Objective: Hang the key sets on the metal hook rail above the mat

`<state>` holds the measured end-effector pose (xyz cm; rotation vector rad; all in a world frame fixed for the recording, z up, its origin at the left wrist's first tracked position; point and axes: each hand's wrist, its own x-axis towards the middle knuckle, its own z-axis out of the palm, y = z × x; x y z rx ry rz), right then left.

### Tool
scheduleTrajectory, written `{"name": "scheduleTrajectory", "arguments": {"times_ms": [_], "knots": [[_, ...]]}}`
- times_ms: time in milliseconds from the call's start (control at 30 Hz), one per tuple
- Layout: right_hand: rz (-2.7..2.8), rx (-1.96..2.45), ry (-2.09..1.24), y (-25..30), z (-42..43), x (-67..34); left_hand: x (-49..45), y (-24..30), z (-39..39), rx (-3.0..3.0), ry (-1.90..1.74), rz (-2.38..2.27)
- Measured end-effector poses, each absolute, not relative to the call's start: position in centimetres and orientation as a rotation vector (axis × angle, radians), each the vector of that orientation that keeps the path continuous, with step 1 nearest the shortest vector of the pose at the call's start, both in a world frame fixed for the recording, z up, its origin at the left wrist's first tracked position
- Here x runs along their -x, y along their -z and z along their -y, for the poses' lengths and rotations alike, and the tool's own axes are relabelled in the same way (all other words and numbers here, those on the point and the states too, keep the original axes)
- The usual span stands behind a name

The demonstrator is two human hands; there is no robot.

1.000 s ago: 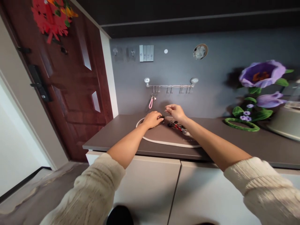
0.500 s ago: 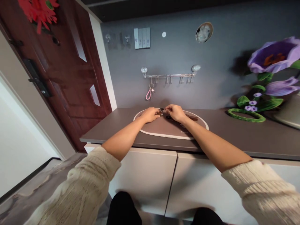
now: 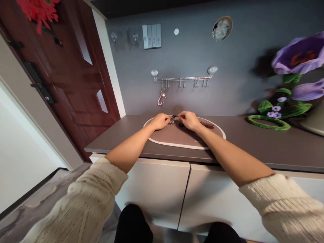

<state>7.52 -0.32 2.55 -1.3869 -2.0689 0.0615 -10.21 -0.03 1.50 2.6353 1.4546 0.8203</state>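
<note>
My left hand [image 3: 161,121] is over the left part of an oval brown mat [image 3: 172,139] with a pale rim. Its fingertips pinch a small metallic bunch of keys [image 3: 172,120], whose details are too small to make out fully. Close by on the right, my right hand [image 3: 189,120] has thumb and fingers pressed together at the dark upper end of the same bunch. Beneath the right hand lies a black item [image 3: 181,125], partly covered. A flat brown strip-like object [image 3: 207,125] rests on the mat beyond my right wrist.
Above the mat, a clear hook rail [image 3: 182,79] on the wall carries a pink-looped keychain [image 3: 160,99]. Purple artificial flowers [image 3: 298,57] with a green base ring [image 3: 268,122] stand on the counter's right. White cabinet doors [image 3: 152,189] are below; a dark red door [image 3: 76,84] is at left.
My left fingers have drawn slightly back to the left, showing more of the bunch of keys. My right hand keeps its pinch. The view has shifted a little.
</note>
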Motion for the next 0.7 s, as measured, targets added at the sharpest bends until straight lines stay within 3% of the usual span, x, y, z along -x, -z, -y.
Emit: {"name": "scheduleTrajectory", "arguments": {"times_ms": [700], "knots": [[2.075,1.365,-0.074,-2.4,0.4,-7.3,10.0,-3.3,0.9,-2.356,-1.242,-1.506]]}}
